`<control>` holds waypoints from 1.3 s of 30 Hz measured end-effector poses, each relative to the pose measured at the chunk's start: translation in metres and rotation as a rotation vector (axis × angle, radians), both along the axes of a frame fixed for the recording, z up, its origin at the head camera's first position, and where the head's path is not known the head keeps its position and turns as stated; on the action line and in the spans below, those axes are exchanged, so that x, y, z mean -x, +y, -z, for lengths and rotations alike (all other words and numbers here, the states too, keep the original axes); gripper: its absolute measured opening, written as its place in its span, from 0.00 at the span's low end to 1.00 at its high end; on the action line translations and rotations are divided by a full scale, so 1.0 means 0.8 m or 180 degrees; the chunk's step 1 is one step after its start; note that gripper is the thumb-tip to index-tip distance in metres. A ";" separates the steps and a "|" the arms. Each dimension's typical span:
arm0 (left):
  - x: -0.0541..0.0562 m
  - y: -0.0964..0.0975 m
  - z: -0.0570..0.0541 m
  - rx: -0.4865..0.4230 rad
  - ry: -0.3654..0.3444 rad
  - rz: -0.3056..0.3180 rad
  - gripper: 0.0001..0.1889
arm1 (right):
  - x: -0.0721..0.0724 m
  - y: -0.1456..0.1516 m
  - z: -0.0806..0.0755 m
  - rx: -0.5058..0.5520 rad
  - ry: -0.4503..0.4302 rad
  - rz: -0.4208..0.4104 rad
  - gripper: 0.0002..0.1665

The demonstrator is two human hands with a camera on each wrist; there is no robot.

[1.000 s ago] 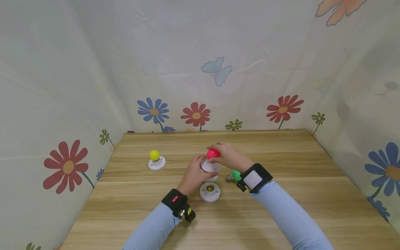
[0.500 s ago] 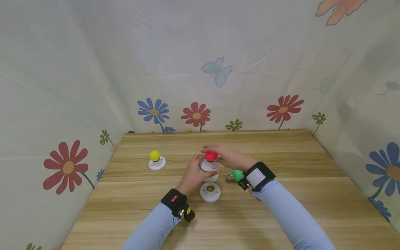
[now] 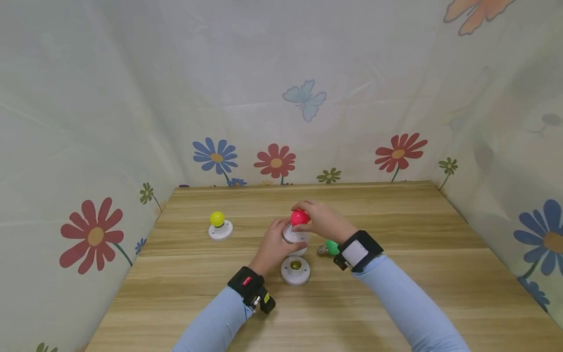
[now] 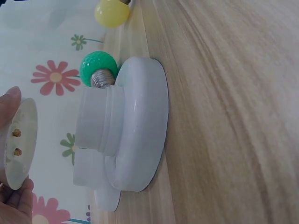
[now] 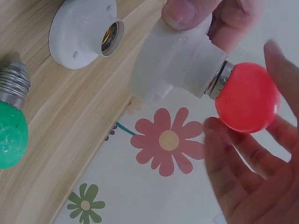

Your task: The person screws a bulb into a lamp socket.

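Observation:
My left hand (image 3: 273, 247) grips a white lamp socket (image 5: 175, 60) by its round base, held above the table and tilted in the right wrist view. Two screw spots show on its underside (image 4: 19, 144) in the left wrist view. A red light bulb (image 5: 247, 98) sits in the socket's mouth, with some of its metal thread showing. Around the bulb's round glass curl the thumb and fingers of my right hand (image 3: 326, 221). Below stands another white socket (image 3: 295, 271) with an open brass mouth. One more socket (image 4: 86, 170) stands behind it, mostly covered in the head view.
A green bulb (image 3: 332, 247) lies beside the sockets, under my right wrist. At the left a yellow bulb (image 3: 217, 219) stands in its own socket (image 3: 221, 230). Another yellow bulb (image 4: 112, 12) lies beyond the green one in the left wrist view. A flowered cloth surrounds the wooden table (image 3: 396, 215).
My right fingers loosened and shifted left over the red bulb half a second ago, then came back round it. The left hand and the socket have stayed nearly still.

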State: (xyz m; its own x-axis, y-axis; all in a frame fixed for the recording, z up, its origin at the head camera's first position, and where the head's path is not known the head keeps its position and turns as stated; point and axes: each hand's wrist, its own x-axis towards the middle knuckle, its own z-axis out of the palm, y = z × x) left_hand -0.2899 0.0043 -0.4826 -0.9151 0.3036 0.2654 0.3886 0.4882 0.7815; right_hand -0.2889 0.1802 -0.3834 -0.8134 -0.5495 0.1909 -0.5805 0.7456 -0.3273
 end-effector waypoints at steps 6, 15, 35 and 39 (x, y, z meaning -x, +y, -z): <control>0.000 0.000 0.001 0.0041 0.0030 -0.0052 0.39 | 0.004 0.006 0.000 -0.0042 -0.0272 -0.0507 0.44; -0.001 -0.001 0.001 -0.0014 0.0019 -0.0024 0.38 | 0.000 0.008 -0.004 -0.0057 -0.0208 -0.0517 0.32; 0.001 0.001 0.001 0.0044 0.0004 -0.0041 0.38 | 0.004 0.008 0.001 0.0069 -0.0403 -0.0418 0.43; 0.001 0.001 -0.001 0.0046 -0.0009 -0.0042 0.39 | 0.005 0.012 0.000 0.0176 -0.0382 -0.0574 0.34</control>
State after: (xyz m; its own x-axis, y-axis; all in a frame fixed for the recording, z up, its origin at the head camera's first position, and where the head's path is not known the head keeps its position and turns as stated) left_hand -0.2903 0.0050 -0.4817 -0.9197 0.2953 0.2586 0.3800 0.5045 0.7753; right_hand -0.2933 0.1896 -0.3833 -0.7216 -0.6794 0.1327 -0.6573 0.6122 -0.4396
